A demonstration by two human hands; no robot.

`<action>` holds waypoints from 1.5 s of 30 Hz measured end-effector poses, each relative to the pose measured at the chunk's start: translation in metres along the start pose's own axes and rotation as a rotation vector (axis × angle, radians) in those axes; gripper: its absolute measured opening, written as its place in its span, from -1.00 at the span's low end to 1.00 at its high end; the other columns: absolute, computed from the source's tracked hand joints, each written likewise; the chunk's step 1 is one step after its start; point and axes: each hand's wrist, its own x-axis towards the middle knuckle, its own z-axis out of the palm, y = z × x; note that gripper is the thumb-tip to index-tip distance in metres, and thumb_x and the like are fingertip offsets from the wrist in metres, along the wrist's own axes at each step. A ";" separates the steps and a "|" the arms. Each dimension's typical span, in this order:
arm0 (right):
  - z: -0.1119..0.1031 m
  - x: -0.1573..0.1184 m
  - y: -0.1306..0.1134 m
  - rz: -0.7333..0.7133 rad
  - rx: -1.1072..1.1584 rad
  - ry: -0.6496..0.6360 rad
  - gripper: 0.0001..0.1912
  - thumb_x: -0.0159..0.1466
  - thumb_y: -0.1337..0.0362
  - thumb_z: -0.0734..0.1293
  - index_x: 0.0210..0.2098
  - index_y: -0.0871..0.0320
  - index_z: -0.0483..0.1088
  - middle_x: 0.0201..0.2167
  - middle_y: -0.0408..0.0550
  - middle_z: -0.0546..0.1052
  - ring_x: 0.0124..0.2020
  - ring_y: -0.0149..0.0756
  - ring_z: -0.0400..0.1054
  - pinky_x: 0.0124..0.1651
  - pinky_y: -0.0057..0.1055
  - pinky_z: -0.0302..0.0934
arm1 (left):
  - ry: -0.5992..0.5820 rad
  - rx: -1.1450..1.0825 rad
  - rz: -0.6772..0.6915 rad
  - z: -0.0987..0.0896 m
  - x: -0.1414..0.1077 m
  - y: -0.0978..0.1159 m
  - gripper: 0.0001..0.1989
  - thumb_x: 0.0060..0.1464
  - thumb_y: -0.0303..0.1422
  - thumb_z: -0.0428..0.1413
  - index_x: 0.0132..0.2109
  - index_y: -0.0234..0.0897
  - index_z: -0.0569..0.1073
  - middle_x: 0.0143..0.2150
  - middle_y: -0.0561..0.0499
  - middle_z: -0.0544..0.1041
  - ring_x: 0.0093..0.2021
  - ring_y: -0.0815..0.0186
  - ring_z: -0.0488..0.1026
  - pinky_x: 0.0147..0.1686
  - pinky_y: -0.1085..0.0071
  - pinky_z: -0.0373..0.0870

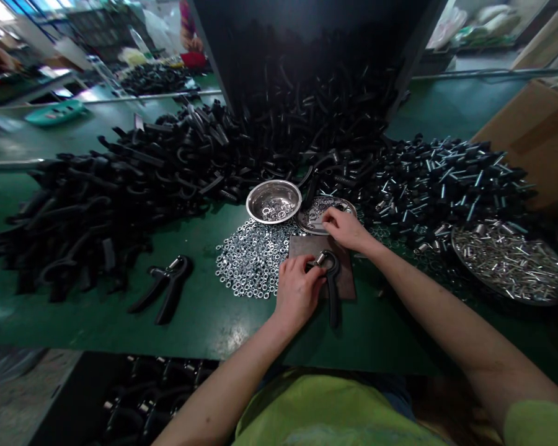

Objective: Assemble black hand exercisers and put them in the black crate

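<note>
My left hand [300, 288] is closed around one side of a black hand grip exerciser [333, 297], which lies partly on a flat brownish plate [346, 286]. A metal spring [323, 257] shows at the top of it, beside my fingertips. Over a shallow metal dish [307, 224] of small parts, my right hand [345, 228] has its fingers pinched together. Whatever is between those fingertips is too small to make out. Left of my left hand spreads a heap of shiny nuts [248, 260]. Another hand grip exerciser [167, 285], with its spring, lies farther left.
A steel bowl [274, 218] with small rings stands behind the nuts. Black handles [134, 179] are piled along the back and left. Threaded black knobs [437, 179], a tray of metal pins [511, 263] and a cardboard box [534, 142] are at right.
</note>
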 end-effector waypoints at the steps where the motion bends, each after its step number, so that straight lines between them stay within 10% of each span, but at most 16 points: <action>1: -0.001 -0.007 -0.001 0.000 0.034 -0.009 -0.81 0.25 0.28 0.14 -0.23 0.19 0.33 -0.34 -0.04 0.48 -0.33 -0.31 0.32 -0.28 -0.42 0.16 | 0.003 0.047 0.014 0.000 -0.005 0.001 -0.80 0.15 -0.34 0.07 -0.08 -0.13 0.49 0.00 -0.08 0.39 -0.03 0.16 0.30 -0.06 0.19 0.23; 10: 0.005 -0.042 0.007 0.000 0.489 -0.193 -0.84 0.14 0.20 0.28 -0.39 0.19 0.34 -0.50 -0.20 0.28 -0.50 -0.43 0.12 -0.41 -0.44 0.05 | -0.136 0.076 -0.055 -0.003 -0.018 0.006 -0.68 0.23 -0.36 -0.06 0.11 -0.09 0.34 -0.10 -0.05 0.35 -0.16 0.28 0.33 -0.30 0.43 0.36; 45: 0.004 -0.046 -0.016 -0.120 -0.086 -0.202 -0.91 0.28 0.30 0.13 -0.29 0.13 0.24 -0.23 0.03 0.36 -0.26 -0.23 0.27 -0.18 -0.32 0.12 | -0.161 0.087 -0.015 -0.002 -0.016 0.004 -0.66 0.22 -0.39 -0.07 0.13 -0.14 0.32 -0.10 -0.08 0.32 -0.12 0.26 0.31 -0.20 0.36 0.41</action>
